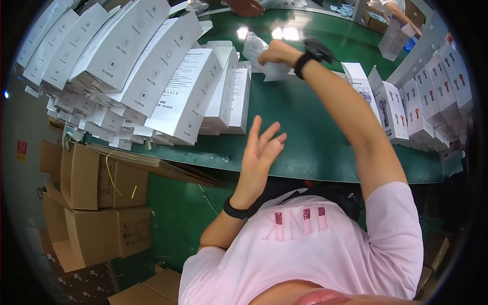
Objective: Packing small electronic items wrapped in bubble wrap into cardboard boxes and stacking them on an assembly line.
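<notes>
My right hand (pixel 277 52) reaches out over the green table (pixel 305 119) with its fingers closed on a clear bubble-wrap bag (pixel 273 70). What the bag holds, if anything, I cannot make out. My left hand (pixel 260 152) hovers above the near part of the table, palm up and fingers apart, with nothing in it. To its left stand white printed boxes (pixel 184 96), the nearest one close to the table edge. Right of my right forearm, a white box with an open flap (pixel 358 84) stands beside a white box with a picture of a handheld device (pixel 389 112).
White boxes are stacked high at the left (pixel 117 51), and more stand in rows at the right (pixel 437 91). Brown cartons (pixel 94 223) fill the floor at the left. Across the table are another person's hand (pixel 246 7) and, far right, a person's arm near a white bag (pixel 394 43).
</notes>
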Demonstrator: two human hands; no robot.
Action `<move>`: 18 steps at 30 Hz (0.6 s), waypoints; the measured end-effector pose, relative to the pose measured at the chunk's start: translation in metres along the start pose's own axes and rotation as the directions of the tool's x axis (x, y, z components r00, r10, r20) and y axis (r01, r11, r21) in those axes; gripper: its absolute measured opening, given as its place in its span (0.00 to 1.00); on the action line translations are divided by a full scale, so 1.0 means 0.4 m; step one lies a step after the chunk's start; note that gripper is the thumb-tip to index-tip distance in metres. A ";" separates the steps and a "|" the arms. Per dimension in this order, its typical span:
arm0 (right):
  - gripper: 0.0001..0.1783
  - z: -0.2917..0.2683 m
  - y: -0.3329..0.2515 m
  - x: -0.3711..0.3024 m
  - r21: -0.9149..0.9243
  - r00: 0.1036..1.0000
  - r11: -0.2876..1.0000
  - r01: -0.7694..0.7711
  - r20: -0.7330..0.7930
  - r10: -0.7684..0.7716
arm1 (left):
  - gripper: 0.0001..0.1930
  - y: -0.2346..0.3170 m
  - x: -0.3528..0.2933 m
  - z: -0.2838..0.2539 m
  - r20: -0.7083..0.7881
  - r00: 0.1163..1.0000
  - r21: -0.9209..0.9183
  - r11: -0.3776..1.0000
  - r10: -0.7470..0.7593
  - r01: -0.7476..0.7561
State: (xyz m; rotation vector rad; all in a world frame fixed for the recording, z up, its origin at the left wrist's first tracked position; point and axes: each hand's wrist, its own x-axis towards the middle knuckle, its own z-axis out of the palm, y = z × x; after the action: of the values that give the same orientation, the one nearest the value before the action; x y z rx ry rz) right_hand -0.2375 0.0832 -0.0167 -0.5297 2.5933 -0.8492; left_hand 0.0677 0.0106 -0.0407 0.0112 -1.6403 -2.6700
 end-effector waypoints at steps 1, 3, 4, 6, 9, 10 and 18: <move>0.23 -0.034 -0.005 -0.064 0.120 0.997 0.990 0.076 0.025 -0.079 | 0.39 0.002 0.016 0.001 -0.032 0.999 -0.126 0.992 0.008 -0.012; 0.20 -0.027 -0.087 -0.277 0.585 0.994 0.804 0.106 -0.064 -0.084 | 0.39 -0.007 0.036 0.000 -0.069 0.998 -0.259 0.966 0.007 -0.025; 0.22 -0.018 -0.082 -0.361 0.713 0.986 0.681 0.166 -0.114 -0.122 | 0.40 -0.012 0.052 0.017 -0.003 1.000 -0.418 0.908 0.014 -0.014; 0.26 0.036 -0.079 -0.506 0.834 0.959 0.474 0.283 -0.233 -0.161 | 0.43 -0.025 0.075 0.057 0.088 0.989 -0.575 0.817 0.119 -0.047; 0.32 0.074 -0.045 -0.633 0.745 0.895 0.507 0.435 -0.422 -0.148 | 0.36 -0.017 0.058 0.122 0.096 0.977 -0.541 0.834 0.191 -0.110; 0.35 0.061 -0.034 -0.656 0.667 0.851 0.553 0.499 -0.497 -0.169 | 0.36 -0.029 0.050 0.121 0.111 0.978 -0.541 0.836 0.174 -0.088; 0.20 -0.150 0.072 -0.776 -0.366 0.474 0.706 0.606 -0.548 -0.690 | 0.37 -0.017 0.000 0.077 0.129 0.919 0.321 0.861 0.372 -0.394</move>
State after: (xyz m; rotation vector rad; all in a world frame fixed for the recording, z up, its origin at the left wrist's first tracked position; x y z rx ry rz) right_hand -0.0023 0.2744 0.0784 -1.6137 3.0975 -1.3036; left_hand 0.0674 0.0412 -0.0327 -0.3625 -1.8693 -2.0913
